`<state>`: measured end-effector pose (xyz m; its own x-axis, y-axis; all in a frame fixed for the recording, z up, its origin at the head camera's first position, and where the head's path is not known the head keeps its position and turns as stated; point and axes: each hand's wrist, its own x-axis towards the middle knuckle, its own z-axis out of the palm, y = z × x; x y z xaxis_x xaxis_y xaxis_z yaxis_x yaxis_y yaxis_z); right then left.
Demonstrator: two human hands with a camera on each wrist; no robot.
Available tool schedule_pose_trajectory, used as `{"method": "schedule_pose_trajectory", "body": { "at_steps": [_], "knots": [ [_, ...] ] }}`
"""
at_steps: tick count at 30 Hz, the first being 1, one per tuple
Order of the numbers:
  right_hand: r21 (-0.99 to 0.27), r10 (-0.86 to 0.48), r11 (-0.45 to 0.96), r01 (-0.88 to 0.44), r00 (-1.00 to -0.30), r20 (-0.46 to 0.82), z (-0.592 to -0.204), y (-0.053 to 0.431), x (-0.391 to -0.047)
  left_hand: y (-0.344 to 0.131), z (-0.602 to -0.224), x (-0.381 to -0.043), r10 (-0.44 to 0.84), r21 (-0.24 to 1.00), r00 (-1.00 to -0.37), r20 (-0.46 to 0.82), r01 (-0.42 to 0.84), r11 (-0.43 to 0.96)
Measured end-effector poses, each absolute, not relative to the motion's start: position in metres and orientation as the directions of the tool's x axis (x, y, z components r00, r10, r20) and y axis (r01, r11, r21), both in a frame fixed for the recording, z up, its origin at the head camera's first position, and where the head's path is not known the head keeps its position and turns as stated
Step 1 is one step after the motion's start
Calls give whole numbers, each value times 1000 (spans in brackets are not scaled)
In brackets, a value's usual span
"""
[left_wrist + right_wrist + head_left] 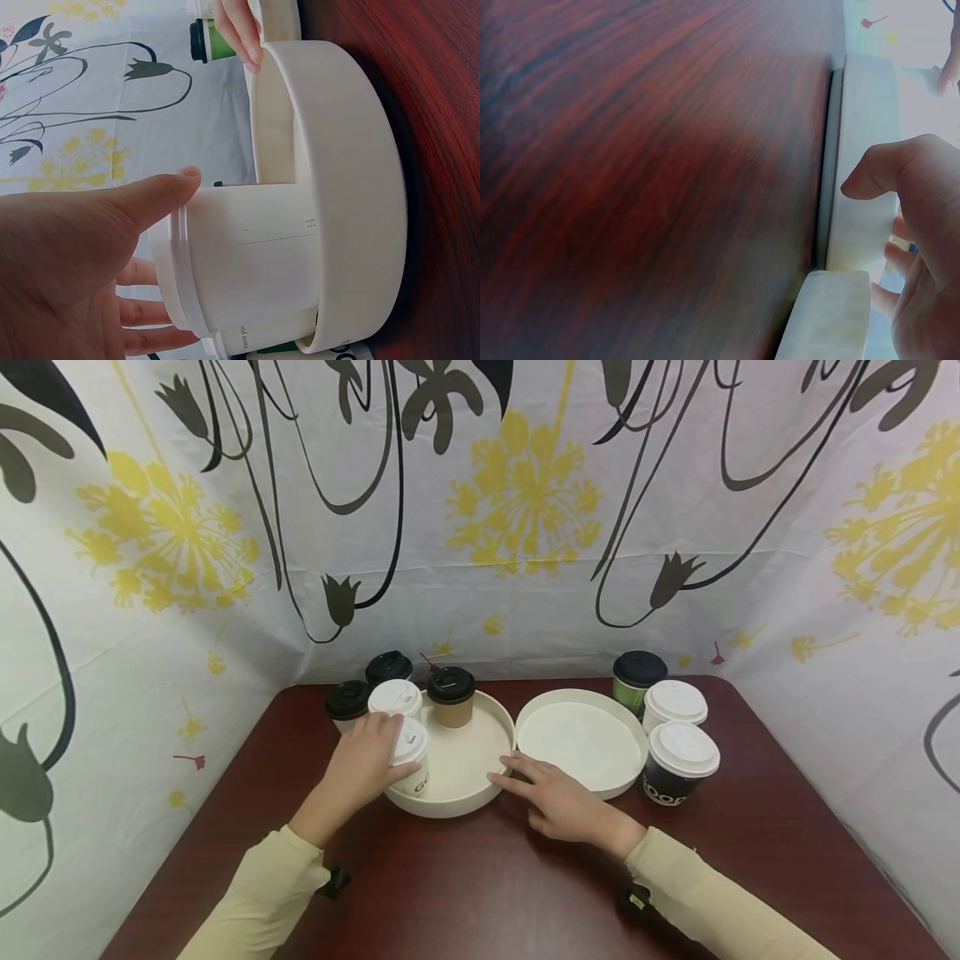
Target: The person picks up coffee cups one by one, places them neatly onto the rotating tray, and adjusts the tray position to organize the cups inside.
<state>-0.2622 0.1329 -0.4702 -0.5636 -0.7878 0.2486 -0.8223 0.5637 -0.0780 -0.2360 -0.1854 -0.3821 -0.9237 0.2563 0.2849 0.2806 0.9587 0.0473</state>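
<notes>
My left hand (pixel 360 764) is at a white paper cup with a white lid (pixel 412 752), which stands in the left round cream tray (pixel 480 793). In the left wrist view, the thumb and fingers span the lid of this white cup (pixel 251 255); some fingertips are hidden behind it. My right hand (pixel 562 802) touches that tray's right rim with extended fingers. Its thumb appears in front of the tray's outer wall (pixel 862 150) in the right wrist view. A brown cup with a black lid (pixel 453 710) and another white-lidded cup (pixel 395 697) are by the left hand's cup.
Beside the left tray is a second round cream tray (pixel 581 739). At its right stand a green cup (pixel 633 689), a white-lidded cup (pixel 675 703) and a black cup with a white lid (pixel 671 781). Two black-lidded cups (pixel 348 702) stand at back left. Patterned cloth (pixel 525 610) borders the table.
</notes>
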Motion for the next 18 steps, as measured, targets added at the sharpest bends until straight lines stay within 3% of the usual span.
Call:
{"method": "schedule_pose_trajectory", "body": {
  "at_steps": [11, 18],
  "knots": [
    [-69, -790, 560, -826, -557, 256, -472, 133, -263, -182, -376, -231, 233, 55, -928, 290, 260, 964],
    [-75, -788, 562, -824, -561, 254, -471, 133, -262, -167, -371, -220, 282, 30, -891, 355, 313, 949]
  ]
}}
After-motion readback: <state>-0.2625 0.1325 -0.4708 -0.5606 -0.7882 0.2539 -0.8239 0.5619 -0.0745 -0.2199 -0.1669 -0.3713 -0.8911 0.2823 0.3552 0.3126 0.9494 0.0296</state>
